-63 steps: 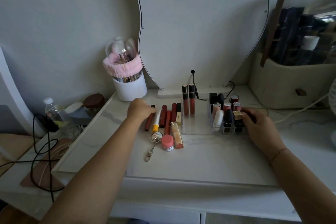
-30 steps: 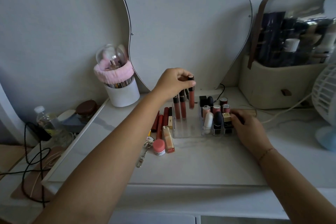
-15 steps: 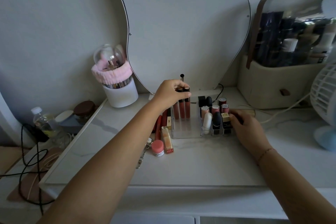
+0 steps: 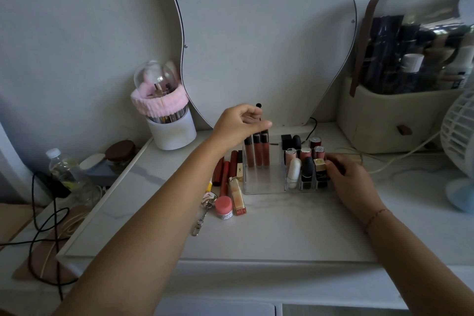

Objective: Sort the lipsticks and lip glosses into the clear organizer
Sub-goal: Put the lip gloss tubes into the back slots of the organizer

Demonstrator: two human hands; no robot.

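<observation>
The clear organizer (image 4: 264, 185) stands at the middle of the white table. Three lip glosses (image 4: 257, 152) stand upright at the back of its left compartment. Several lipsticks (image 4: 306, 169) fill the small cells on its right. My left hand (image 4: 239, 124) hovers just above the gloss caps, fingers loosely apart, holding nothing. My right hand (image 4: 351, 182) rests against the organizer's right wall, fingers curled onto it beside a gold-capped lipstick (image 4: 320, 165). Several loose red tubes (image 4: 227, 170) and a peach gloss tube (image 4: 237, 196) lie left of the organizer.
A pink-lidded jar (image 4: 224, 207) and a keychain (image 4: 202, 213) lie near the loose tubes. A brush holder (image 4: 170, 126) stands at the back left, a mirror (image 4: 256, 33) behind, a cosmetics case (image 4: 400, 110) and fan (image 4: 459, 136) at right. A bottle (image 4: 64, 169) and cables (image 4: 43, 213) sit off the left edge.
My left hand picked a lip gloss from the loose row, set it upright in the organizer beside the other two, and has let go. My right hand stayed on the organizer.
</observation>
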